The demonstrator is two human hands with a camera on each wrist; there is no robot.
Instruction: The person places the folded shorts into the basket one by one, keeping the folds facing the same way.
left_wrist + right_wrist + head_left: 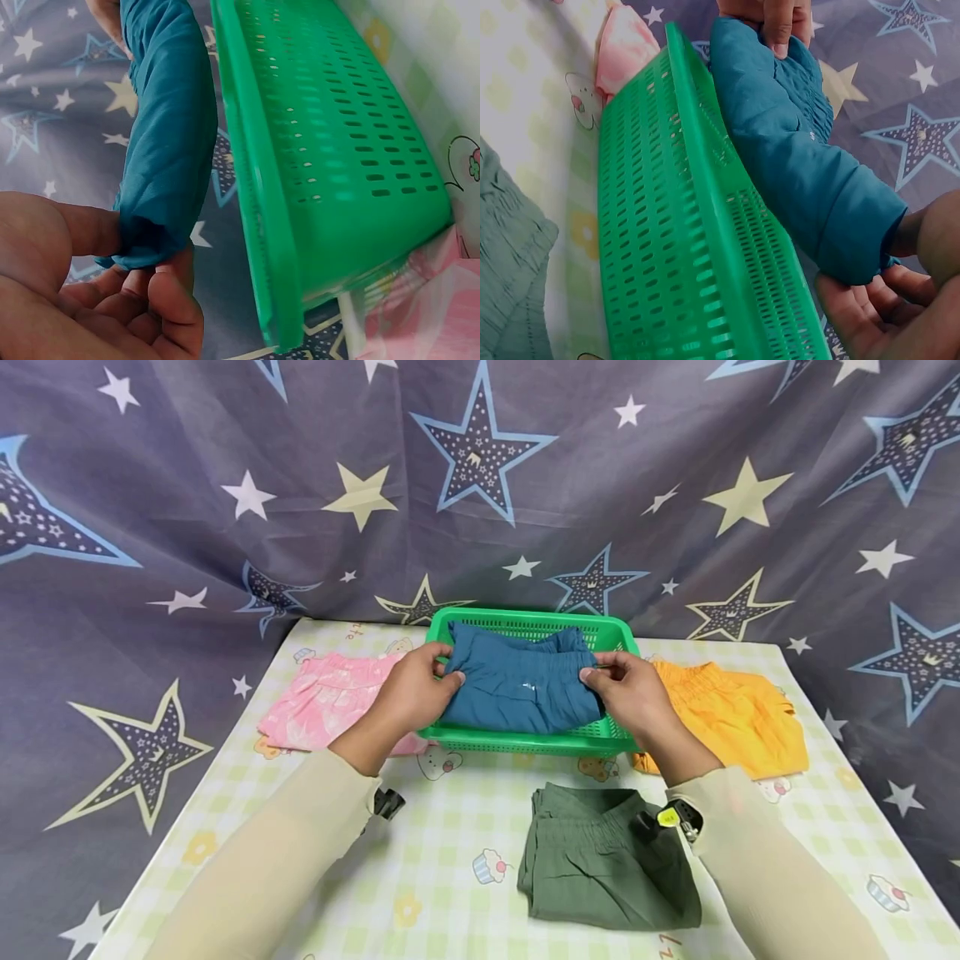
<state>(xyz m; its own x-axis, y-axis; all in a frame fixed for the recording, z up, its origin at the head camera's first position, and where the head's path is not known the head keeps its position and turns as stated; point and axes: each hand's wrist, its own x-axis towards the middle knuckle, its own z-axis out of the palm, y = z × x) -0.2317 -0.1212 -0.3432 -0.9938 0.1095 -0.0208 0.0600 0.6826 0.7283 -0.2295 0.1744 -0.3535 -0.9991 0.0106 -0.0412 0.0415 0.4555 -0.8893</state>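
Note:
Folded blue shorts [517, 685] are held between both hands over the green basket [525, 745]. The left hand [416, 689] pinches their left end, thumb on top; in the left wrist view its fingers curl under the blue cloth [169, 135]. At the other end, the right hand [633, 693] grips the waistband side with its thumb. The right wrist view shows the rolled blue cloth [795, 172] above the basket's rim [705, 165], both hands on it. Whether the cloth touches the basket's inside is hidden.
Pink shorts [330, 697] lie left of the basket and yellow shorts [738, 718] right of it. Folded dark green shorts [600, 868] lie nearer, by the right forearm. A star-patterned cloth [300, 468] hangs behind the checked table cover [442, 877].

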